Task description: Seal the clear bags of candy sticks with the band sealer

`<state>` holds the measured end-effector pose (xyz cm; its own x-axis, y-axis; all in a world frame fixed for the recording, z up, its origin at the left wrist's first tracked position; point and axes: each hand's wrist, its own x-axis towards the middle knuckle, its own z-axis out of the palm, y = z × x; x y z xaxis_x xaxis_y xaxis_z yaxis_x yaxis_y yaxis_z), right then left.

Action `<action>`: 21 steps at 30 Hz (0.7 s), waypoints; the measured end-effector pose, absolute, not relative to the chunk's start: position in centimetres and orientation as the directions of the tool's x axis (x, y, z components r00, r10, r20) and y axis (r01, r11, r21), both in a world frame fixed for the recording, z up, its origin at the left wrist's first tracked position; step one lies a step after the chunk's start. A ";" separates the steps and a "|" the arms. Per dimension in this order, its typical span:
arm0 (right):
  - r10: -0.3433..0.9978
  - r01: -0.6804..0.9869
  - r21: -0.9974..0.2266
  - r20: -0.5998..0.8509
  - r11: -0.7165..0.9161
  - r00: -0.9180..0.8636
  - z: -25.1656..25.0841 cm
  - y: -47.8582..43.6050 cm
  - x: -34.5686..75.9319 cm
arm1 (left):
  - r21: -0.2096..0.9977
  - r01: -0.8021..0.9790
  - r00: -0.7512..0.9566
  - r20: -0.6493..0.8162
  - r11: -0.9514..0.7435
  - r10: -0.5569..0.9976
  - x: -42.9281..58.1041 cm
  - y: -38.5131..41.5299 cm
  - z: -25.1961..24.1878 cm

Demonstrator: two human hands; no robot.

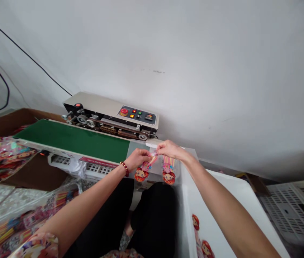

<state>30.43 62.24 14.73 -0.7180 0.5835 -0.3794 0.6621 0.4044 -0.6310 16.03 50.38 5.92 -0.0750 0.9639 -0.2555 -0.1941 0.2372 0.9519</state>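
Note:
My left hand [139, 158], with a beaded bracelet at the wrist, pinches the upper end of a clear packet [142, 173] printed with a red-haired cartoon figure. My right hand [169, 148] has its fingertips closed at the top of the same packet, close to the left fingers. What exactly lies between the right fingertips is too small to make out. A second similar packet [169, 172], with pink and yellow stripes above the figure, lies just below my right wrist. Both packets are at the right end of a band sealing machine [109, 111] with a green conveyor belt [79, 141].
On the left, a cardboard box [33, 172] holds many colourful packets. A clear bag of striped items [20, 225] lies at lower left. To the right is a white surface [229, 208] with red-haired figures on it, and a grey plastic crate [291, 208] beyond. A wall stands behind.

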 end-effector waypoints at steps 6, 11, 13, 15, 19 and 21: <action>0.836 0.307 -0.937 -0.030 0.167 -0.548 14.3 63.3 31.6 | 0.967 -0.103 -0.159 -0.247 0.233 0.956 15.6 51.3 5.6; 0.935 0.181 -0.983 -0.070 -0.006 -0.348 14.8 64.5 33.9 | 0.965 0.138 -0.328 -0.166 0.222 0.930 15.7 54.0 5.8; 0.933 0.247 -0.969 -0.103 -0.016 -0.345 14.1 64.6 34.5 | 0.950 0.222 -0.418 -0.110 0.219 0.902 16.0 54.5 5.8; 0.925 0.315 -0.949 -0.113 0.008 -0.363 12.8 64.5 34.9 | 0.888 0.414 -0.474 0.025 0.198 0.880 16.4 54.2 5.3; 0.899 0.370 -0.926 -0.105 0.067 -0.425 9.7 64.4 34.6 | 0.476 0.879 -0.146 0.259 0.005 0.955 16.9 52.8 3.4; 0.894 0.370 -0.925 -0.090 0.089 -0.439 8.7 64.4 34.4 | 0.325 0.941 0.009 0.255 -0.095 0.967 16.8 52.5 2.6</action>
<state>34.36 64.40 8.71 -0.4395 0.8938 -0.0897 0.3702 0.0892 -0.9247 16.83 52.50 2.64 0.0093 0.9669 0.2551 0.9408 -0.0949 0.3254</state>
